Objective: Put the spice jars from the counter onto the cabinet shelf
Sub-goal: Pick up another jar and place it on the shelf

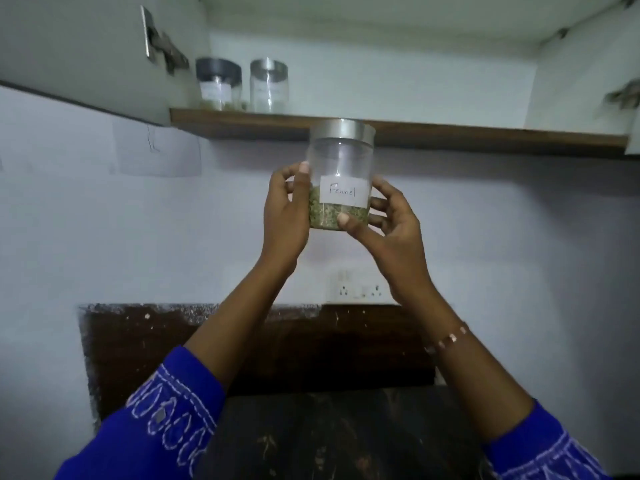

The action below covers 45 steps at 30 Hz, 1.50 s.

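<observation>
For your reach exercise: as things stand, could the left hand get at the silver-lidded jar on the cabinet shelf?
Probably not yet: the left hand grips the fennel jar with the right hand. Otherwise the open cabinet leaves the silver-lidded jar unobstructed.

jar (341, 168): clear, glossy | lid (337, 130): brushed metal | label (343, 192): matt paper | shelf (450, 136): wood

Two jars stand side by side at the left end of the cabinet shelf (450, 135), the dark-lidded jar (219, 84) left of the steel-lidded jar (269, 85); below and nearer, both hands (left hand (284, 216), right hand (391, 223)) flank the fennel jar (340, 178), above the counter (329, 438)
</observation>
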Motion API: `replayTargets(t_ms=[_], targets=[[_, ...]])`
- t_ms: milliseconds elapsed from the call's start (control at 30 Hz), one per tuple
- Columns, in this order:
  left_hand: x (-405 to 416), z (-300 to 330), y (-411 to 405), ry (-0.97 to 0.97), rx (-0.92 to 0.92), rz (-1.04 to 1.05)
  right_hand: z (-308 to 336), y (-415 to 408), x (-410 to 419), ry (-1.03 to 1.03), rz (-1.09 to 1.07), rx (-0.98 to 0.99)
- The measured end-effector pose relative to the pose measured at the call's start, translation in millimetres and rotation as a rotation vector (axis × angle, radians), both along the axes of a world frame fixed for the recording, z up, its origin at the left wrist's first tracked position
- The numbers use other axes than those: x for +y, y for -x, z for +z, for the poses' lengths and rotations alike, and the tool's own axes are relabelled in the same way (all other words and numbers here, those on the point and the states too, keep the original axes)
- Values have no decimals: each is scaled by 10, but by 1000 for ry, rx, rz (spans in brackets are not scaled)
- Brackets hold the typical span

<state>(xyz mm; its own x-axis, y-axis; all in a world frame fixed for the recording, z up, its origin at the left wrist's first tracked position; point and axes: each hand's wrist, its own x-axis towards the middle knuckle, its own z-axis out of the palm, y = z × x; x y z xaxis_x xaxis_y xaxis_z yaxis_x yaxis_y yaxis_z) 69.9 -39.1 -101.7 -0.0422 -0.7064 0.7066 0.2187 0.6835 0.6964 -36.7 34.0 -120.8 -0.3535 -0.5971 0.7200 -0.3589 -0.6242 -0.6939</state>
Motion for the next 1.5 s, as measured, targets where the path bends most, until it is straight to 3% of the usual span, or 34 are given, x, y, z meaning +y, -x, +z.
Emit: replayTargets(t_ms=[200, 300, 467, 800, 1000, 1200, 1400, 1500], targets=[[-305, 750, -45, 234, -118, -40, 880, 99, -411, 82, -8, 69], [-521, 1081, -53, 341, -207, 47, 1214, 134, -648, 72, -21, 140], [-917, 1426, -19, 188, -272, 101, 1548, 198, -1060, 56, -157, 244], [-1510, 1600, 271, 132, -285, 278, 1754, 438, -1746, -127, -325, 414], [-1714, 1685, 424, 228, -694, 524, 1942, 592, -1979, -341, -483, 540], [-1776, 1862, 452, 171, -1150, 535, 2151, 811, -1980, -553, -354, 640], [-1849, 1922, 498, 104, -1287, 541, 2174, 863, -2077, -556, -341, 585], [-1873, 1919, 571, 103, -1328, 594, 2158, 782, -2173, -600, -433, 717]])
